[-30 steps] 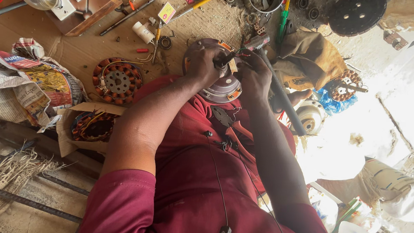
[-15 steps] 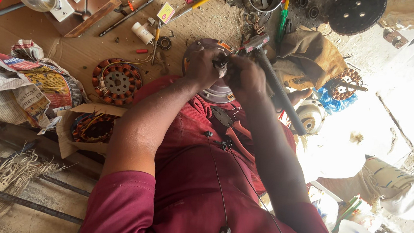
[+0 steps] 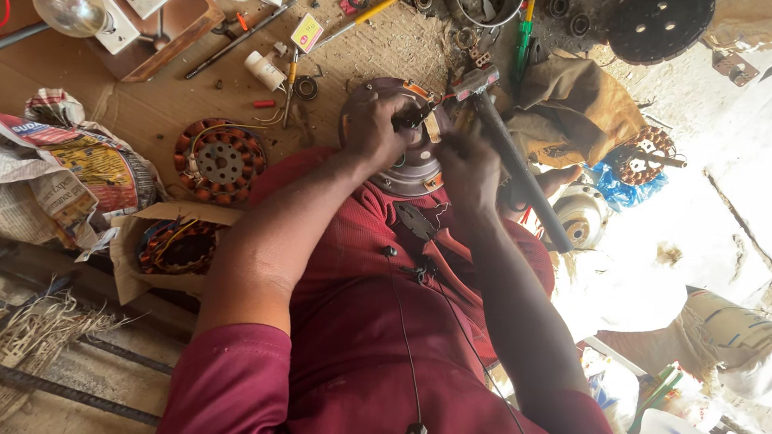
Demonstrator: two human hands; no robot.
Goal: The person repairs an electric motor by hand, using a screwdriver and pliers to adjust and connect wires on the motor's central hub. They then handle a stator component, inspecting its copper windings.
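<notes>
The round metal motor housing [image 3: 408, 144] sat against the person's lap, under both hands; the left hand [image 3: 373, 130] was closed over its rim, the right hand [image 3: 468, 166] pinched a small dark tool at its top; it looked heavy, rigid and greasy, best gripped by the rim; a hammer [image 3: 512, 158] lay just right of the right hand; a copper-wound stator [image 3: 221, 161] lay left of the left hand.

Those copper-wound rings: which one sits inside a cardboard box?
The stator at lower left, in the open box. The other stator lies bare on the bench, nearer the hands.
</notes>
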